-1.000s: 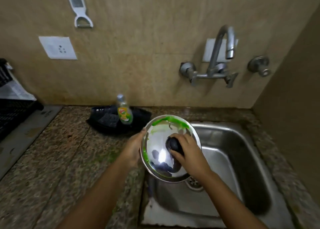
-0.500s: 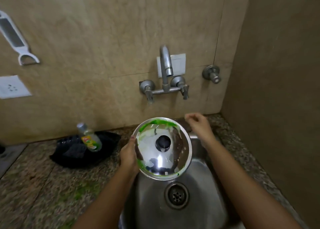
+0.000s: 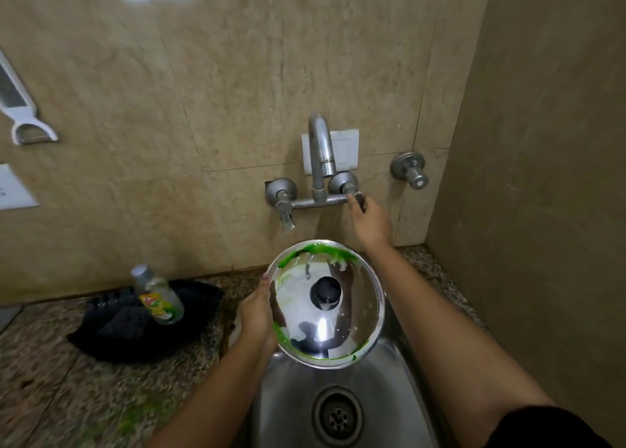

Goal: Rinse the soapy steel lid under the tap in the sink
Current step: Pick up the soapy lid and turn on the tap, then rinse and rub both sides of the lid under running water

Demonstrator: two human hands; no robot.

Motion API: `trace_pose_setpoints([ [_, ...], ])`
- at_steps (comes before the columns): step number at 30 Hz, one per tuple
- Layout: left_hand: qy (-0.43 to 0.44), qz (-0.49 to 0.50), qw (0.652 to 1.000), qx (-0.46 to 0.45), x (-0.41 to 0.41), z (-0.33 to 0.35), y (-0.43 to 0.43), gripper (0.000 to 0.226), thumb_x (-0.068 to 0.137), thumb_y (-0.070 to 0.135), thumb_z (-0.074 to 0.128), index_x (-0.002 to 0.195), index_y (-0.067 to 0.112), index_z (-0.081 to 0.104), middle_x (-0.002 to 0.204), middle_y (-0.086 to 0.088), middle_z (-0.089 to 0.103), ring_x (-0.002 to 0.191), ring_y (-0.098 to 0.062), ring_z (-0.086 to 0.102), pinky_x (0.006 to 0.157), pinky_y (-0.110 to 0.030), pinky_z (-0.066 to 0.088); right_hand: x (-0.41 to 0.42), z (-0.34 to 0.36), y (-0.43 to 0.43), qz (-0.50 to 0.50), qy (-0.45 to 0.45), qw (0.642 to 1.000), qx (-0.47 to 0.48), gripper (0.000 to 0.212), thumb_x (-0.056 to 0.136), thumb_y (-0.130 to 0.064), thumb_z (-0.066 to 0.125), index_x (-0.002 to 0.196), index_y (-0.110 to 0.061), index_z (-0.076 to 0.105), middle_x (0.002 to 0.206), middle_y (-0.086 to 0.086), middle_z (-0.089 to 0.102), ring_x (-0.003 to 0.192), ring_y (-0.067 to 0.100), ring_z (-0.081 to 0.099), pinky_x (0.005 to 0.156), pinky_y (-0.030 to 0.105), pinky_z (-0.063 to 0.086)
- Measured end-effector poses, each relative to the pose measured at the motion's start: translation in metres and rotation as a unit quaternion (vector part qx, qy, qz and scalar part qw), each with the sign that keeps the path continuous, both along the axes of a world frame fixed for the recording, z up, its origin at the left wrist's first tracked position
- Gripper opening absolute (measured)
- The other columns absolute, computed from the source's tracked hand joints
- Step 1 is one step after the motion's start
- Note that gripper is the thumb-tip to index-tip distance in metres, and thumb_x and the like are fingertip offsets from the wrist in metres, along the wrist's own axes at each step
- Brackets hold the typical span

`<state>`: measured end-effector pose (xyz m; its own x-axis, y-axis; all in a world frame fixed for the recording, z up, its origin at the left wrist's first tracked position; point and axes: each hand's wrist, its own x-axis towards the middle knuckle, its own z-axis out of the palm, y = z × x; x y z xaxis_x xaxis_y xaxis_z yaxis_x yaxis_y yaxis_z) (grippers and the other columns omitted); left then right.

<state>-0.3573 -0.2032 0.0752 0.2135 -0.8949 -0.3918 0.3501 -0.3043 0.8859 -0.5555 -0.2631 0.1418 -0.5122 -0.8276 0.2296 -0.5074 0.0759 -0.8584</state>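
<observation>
The round steel lid (image 3: 355, 315) has a black knob in its middle and green soap smeared along its rim. My left hand (image 3: 259, 312) grips its left edge and holds it tilted above the steel sink (image 3: 294, 407), below the curved tap spout (image 3: 321, 146). My right hand (image 3: 371, 222) is raised to the wall, fingers closed on the tap's right handle (image 3: 357, 199). No water is visible coming from the spout.
A dish soap bottle (image 3: 157, 295) leans in a black tray (image 3: 111, 339) on the granite counter (image 3: 67, 397) left of the sink. A second valve (image 3: 410, 171) sticks out of the wall at right. A peeler (image 3: 23, 115) hangs at far left. The sink drain (image 3: 337, 417) lies below the lid.
My right hand left the lid's knob, rose past the rim and now holds the tap's right handle. The left hand keeps the lid over the sink. The view shifted right.
</observation>
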Motion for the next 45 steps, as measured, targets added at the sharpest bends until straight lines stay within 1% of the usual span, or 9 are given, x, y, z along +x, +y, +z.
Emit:
trace_pose_setpoints([
  [7,0.031,-0.030,0.999,0.009,-0.002,-0.008,-0.002,0.029,0.094,0.029,0.057,0.087,0.003,0.069,0.089,-0.016,0.070,0.080,-0.031,0.064,0.080,-0.038,0.053,-0.003,0.008,-0.002,0.018,0.000,1.000,0.021,0.048,0.096,-0.055,0.035,0.092,-0.016,0.064,0.089,0.010,0.068,0.087,0.029,0.063,0.068,0.031,0.039],
  [12,0.048,-0.033,0.998,0.008,-0.007,-0.002,-0.001,0.026,0.095,0.027,0.057,0.084,0.005,0.067,0.081,-0.011,0.068,0.072,-0.025,0.063,0.064,-0.030,0.050,-0.018,-0.009,-0.015,0.056,-0.163,0.985,0.006,0.054,0.083,-0.070,0.037,0.072,-0.022,0.059,0.082,0.017,0.068,0.087,0.037,0.067,0.086,0.058,0.052],
  [16,0.034,-0.032,0.999,0.010,-0.002,-0.007,0.002,0.029,0.094,0.029,0.057,0.084,0.004,0.067,0.082,-0.013,0.068,0.072,-0.027,0.063,0.065,-0.031,0.050,-0.003,0.002,0.010,0.074,-0.193,0.977,0.054,0.047,0.093,-0.052,0.047,0.117,-0.013,0.058,0.118,0.013,0.064,0.114,0.033,0.058,0.102,0.048,0.044],
  [18,0.020,-0.032,0.999,0.008,0.001,-0.012,0.002,0.030,0.093,0.031,0.059,0.083,0.004,0.068,0.084,-0.015,0.069,0.074,-0.029,0.064,0.069,-0.033,0.051,0.004,-0.011,0.026,0.073,-0.137,0.983,0.101,0.063,0.093,-0.045,0.052,0.143,-0.012,0.036,0.143,0.013,0.048,0.129,0.032,0.047,0.106,0.046,0.038],
  [24,0.007,-0.037,0.999,-0.005,0.000,-0.011,0.000,0.030,0.093,0.029,0.059,0.081,0.003,0.069,0.083,-0.017,0.070,0.083,-0.032,0.065,0.084,-0.042,0.052,0.037,-0.050,0.069,0.180,0.194,0.937,0.227,0.067,0.099,-0.045,0.037,0.149,-0.005,0.020,0.159,0.016,0.017,0.147,0.030,0.016,0.117,0.040,0.019],
  [28,-0.008,-0.063,0.998,-0.017,-0.005,-0.007,0.005,0.027,0.094,0.024,0.057,0.081,0.004,0.068,0.059,-0.005,0.071,0.051,-0.016,0.067,0.049,-0.019,0.052,0.058,-0.046,0.080,0.309,0.331,0.869,0.199,0.072,0.097,-0.058,0.027,0.154,-0.020,0.006,0.163,-0.002,-0.002,0.150,0.016,-0.002,0.119,0.038,0.001],
  [34,-0.016,-0.062,0.998,-0.018,-0.003,-0.008,0.008,0.032,0.094,0.027,0.057,0.090,-0.002,0.069,0.078,-0.017,0.071,0.069,-0.028,0.066,0.067,-0.033,0.053,0.035,-0.053,0.086,0.168,0.275,0.917,0.236,0.074,0.096,-0.059,0.028,0.153,-0.015,0.011,0.163,0.002,0.005,0.149,0.018,0.008,0.118,0.036,0.013],
  [38,0.001,-0.082,0.997,-0.007,-0.008,-0.006,0.010,0.034,0.094,0.029,0.056,0.096,-0.003,0.070,0.100,-0.030,0.070,0.090,-0.039,0.067,0.091,-0.051,0.051,0.064,-0.046,0.093,0.315,0.347,0.866,0.172,0.066,0.098,-0.053,0.032,0.153,-0.021,0.013,0.162,-0.004,0.006,0.149,0.012,0.005,0.118,0.033,0.005],
  [45,0.033,-0.076,0.996,0.036,-0.007,-0.014,0.004,0.041,0.094,0.032,0.056,0.104,-0.006,0.067,0.098,-0.026,0.071,0.092,-0.039,0.068,0.085,-0.046,0.055,0.041,-0.046,0.086,0.175,0.279,0.903,0.275,0.076,0.095,-0.059,0.030,0.153,-0.015,0.010,0.163,0.004,0.007,0.148,0.020,0.013,0.119,0.036,0.016],
])
